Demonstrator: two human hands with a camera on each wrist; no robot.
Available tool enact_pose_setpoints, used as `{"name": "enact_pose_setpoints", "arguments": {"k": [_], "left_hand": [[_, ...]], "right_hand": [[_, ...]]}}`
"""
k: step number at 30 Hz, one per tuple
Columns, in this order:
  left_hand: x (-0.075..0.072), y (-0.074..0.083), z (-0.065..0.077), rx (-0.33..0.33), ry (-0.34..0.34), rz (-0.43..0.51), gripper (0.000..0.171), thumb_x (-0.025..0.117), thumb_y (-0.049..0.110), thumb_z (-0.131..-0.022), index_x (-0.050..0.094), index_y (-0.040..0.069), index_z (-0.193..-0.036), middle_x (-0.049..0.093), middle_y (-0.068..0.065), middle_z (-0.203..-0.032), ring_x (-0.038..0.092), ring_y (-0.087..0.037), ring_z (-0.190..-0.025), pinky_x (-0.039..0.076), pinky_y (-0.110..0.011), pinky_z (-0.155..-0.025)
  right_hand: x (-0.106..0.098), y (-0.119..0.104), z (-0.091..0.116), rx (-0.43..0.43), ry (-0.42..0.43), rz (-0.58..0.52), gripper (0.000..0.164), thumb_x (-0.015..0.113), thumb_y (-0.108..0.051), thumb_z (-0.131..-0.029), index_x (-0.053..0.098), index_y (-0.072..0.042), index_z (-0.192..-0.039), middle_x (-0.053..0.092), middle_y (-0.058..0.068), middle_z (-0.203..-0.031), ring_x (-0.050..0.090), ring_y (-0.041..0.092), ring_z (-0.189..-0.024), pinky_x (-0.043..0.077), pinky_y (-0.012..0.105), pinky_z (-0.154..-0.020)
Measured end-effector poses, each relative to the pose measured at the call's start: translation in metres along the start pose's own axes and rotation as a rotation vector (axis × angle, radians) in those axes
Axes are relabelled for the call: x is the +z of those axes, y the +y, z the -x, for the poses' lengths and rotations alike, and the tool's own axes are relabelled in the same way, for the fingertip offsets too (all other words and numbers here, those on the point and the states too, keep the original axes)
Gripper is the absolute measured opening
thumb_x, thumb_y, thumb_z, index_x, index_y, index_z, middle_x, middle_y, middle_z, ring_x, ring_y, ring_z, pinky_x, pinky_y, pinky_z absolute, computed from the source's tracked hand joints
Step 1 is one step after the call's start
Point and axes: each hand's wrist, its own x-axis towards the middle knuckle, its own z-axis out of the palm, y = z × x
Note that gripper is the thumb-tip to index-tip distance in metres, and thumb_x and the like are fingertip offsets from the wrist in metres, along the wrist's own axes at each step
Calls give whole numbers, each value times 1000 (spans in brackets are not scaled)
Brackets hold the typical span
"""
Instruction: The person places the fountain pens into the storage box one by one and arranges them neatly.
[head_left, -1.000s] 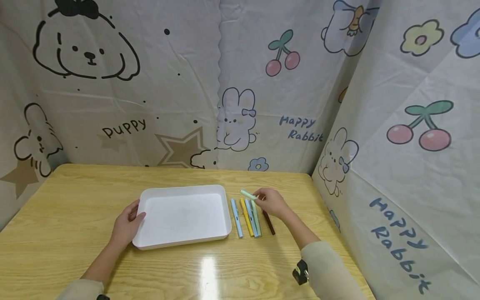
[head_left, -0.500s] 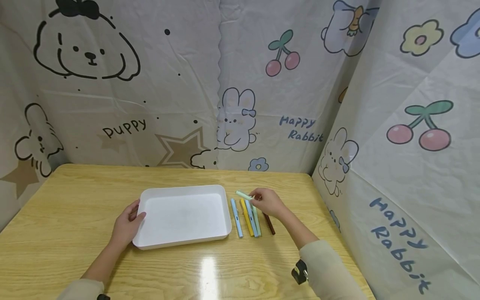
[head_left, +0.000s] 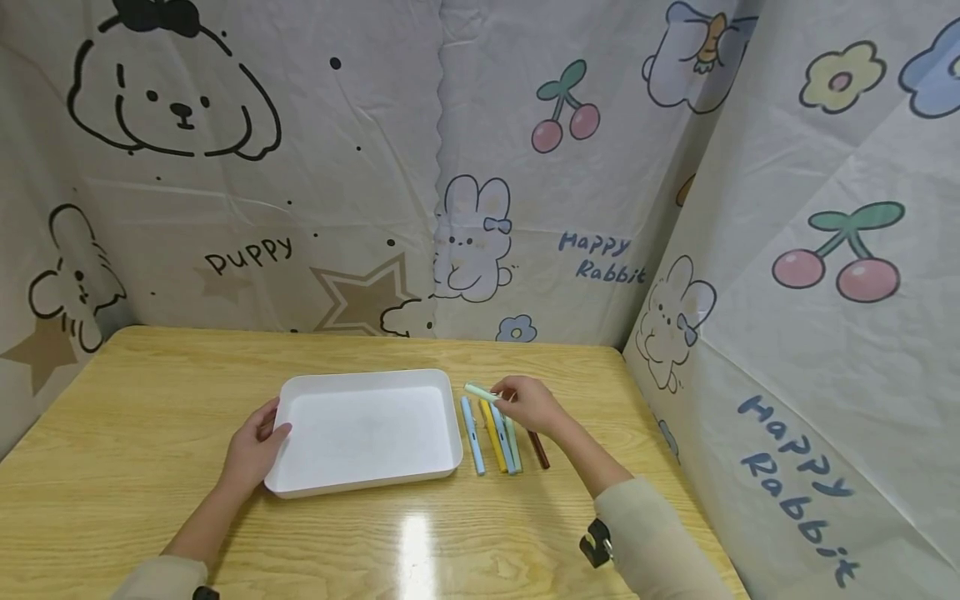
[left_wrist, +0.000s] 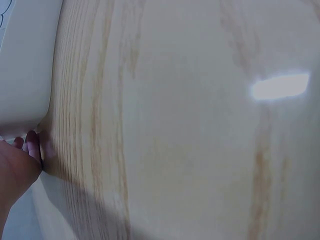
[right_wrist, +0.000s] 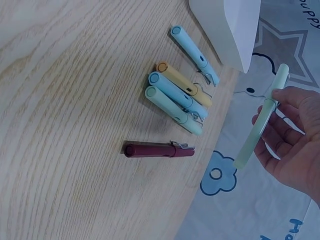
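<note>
My left hand (head_left: pixel 253 452) grips the left end of a white tray (head_left: pixel 367 429), its thumb over the rim. In the left wrist view, the fingers curl at the tray's corner. My right hand (head_left: pixel 534 405) pinches a light green pen (right_wrist: pixel 260 122) between thumb and fingers, raised above the table and pointing toward the tray's far right corner. Under that hand lie a yellow pen (right_wrist: pixel 182 82), a blue pen (right_wrist: pixel 175 93) and another green pen (right_wrist: pixel 171 109), side by side. Closer to the tray is a second blue pen (right_wrist: pixel 192 48); a dark red pen (right_wrist: pixel 159 150) lies apart on the right.
The wooden table (head_left: pixel 352 542) carries a bright light reflection near its front. Printed cloth (head_left: pixel 360 167) hangs behind the table and along its right side. A black wrist mount (head_left: pixel 597 543) sits at the right sleeve.
My right hand has moved a little to the left with the light green pen, closer to the tray. The left hand, the tray and the lying pens have stayed put.
</note>
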Motion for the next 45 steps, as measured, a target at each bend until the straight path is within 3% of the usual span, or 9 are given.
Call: {"name": "enact_pose_setpoints", "arguments": {"k": [31,38,45], "left_hand": [[1,-1,0,7,8,-10,58,42,21,-99,18,7,-149,29,-25,-149,33,-42,-134,35,-52,-107],[2,1,0,-5,11,-16,58,42,22,-99,18,8,-150,28,-24,-150,32,-42,-135,34,-52,-108],[2,0,0,1,10,-14,58,42,22,-99,18,7,-149,29,-24,-149,33,-42,-134,34,-52,-108]], "right_hand": [[18,-13,-6,-83,-82,24,21,60,-16,-89,67,-6,-106,63,4,-85,52,10,-65,46,20,-53],[25,-19,-7,-72,-117,1,22,59,-14,-89,66,-5,-108,62,6,-87,49,10,-61,43,19,-48],[32,-26,-8,-78,-145,26,22,60,-16,-89,67,-8,-108,63,4,-88,50,9,-63,42,19,-51]]}}
